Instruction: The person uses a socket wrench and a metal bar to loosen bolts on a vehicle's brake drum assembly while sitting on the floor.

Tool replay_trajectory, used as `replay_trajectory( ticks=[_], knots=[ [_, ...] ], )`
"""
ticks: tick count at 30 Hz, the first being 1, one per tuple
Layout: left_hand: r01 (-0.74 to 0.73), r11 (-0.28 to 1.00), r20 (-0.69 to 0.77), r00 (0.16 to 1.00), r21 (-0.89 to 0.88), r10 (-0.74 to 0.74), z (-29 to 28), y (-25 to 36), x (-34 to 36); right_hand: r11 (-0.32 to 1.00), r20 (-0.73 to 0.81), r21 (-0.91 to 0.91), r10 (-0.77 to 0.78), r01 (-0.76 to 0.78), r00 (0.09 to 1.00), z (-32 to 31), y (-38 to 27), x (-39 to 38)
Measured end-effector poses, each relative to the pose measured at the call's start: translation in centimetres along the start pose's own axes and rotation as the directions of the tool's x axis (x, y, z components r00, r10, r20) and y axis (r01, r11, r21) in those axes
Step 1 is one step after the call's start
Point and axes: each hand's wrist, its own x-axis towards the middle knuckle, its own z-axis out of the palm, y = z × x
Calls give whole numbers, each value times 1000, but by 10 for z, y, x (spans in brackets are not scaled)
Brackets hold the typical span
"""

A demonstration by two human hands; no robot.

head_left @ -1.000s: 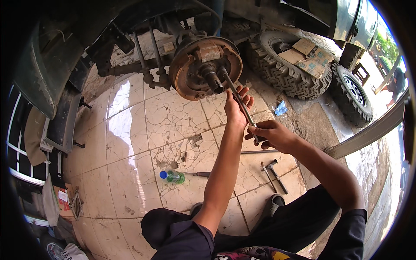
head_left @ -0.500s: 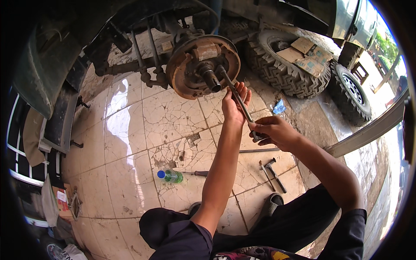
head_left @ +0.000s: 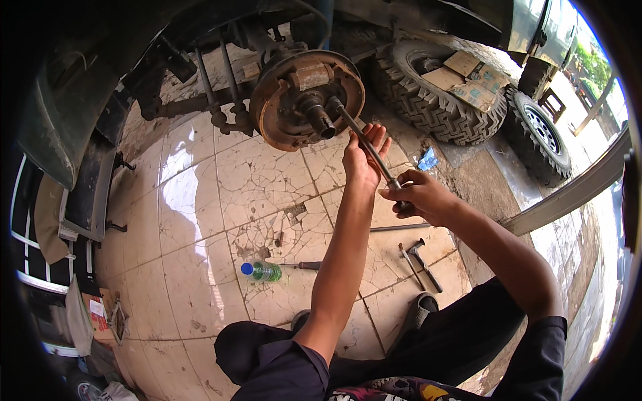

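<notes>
A long steel socket wrench (head_left: pixel 366 142) runs from the rusty brake backing plate (head_left: pixel 269 121) down toward me. Its far end meets the plate just right of the protruding axle spindle (head_left: pixel 319 120). Palm up, my left hand (head_left: pixel 362 160) loosely cradles the bar midway, between thumb and half-curled, parted fingers. My right hand (head_left: pixel 422 198) is closed round the near end, where the bar joins its handle; the fingers hide part of that joint.
A big off-road tyre (head_left: pixel 445 100) with cardboard (head_left: pixel 471 83) on it lies at right, a second wheel (head_left: pixel 538 127) beyond. Between my legs and the hub, the cracked tile floor (head_left: pixel 200 267) holds a green bottle (head_left: pixel 267 271), a hammer (head_left: pixel 426 265) and rods.
My right hand has turned the handle, which pointed down toward me before and now looks foreshortened in my grip. My left hand stays at the middle of the bar. The view has shifted slightly.
</notes>
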Motion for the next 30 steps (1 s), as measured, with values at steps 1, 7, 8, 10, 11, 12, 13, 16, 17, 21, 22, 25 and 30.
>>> replay_trajectory(
  ticks=[1, 7, 8, 10, 11, 12, 13, 16, 17, 21, 22, 25, 30],
  knots=[
    [19, 1000, 38, 999, 0, -19, 3, -1, -2, 1000, -11, 27, -2, 2, 1000, -1, 1, 1],
    [-1, 981, -107, 994, 195, 23, 5, -3, -7, 969, 81, 244, 18, -37, 997, -5, 2, 3],
    [-17, 978, -95, 995, 206, 37, -1, -1, -4, 975, 69, 223, 4, -20, 998, -3, 3, 3],
    [-56, 980, -168, 982, 191, 89, 1, -1, -1, 982, 50, 189, -24, 15, 998, 1, 7, 6],
    [-50, 979, -178, 980, 199, 87, 1, -3, -2, 985, 41, 171, -39, 32, 998, 2, 10, 7],
    [-48, 978, -188, 978, 205, 87, 0, -4, -2, 986, 33, 161, -41, 35, 999, 2, 11, 8],
    [-46, 977, -198, 976, 210, 88, 0, -5, -2, 988, 26, 151, -43, 39, 999, 2, 13, 9],
    [-52, 983, -160, 984, 177, 81, -7, -2, 0, 978, 64, 210, -27, 13, 998, 1, 10, 11],
    [-43, 982, -128, 989, 186, 68, -10, -1, 1, 970, 87, 243, -19, -3, 996, 1, 8, 11],
    [25, 969, -9, 1000, 247, -24, -12, 8, -1, 978, 99, 208, -38, 17, 994, 0, 2, 9],
    [52, 963, 30, 998, 266, -62, -11, 11, -2, 981, 67, 190, -52, 39, 996, 1, 0, 8],
    [80, 929, 32, 995, 360, -98, -1, 17, -7, 987, -87, 117, -104, 114, 991, 5, 1, 8],
    [-2, 921, -63, 998, 390, 29, -4, 17, 0, 971, -66, 229, -52, 66, 996, 5, -1, 10]
  ],
)
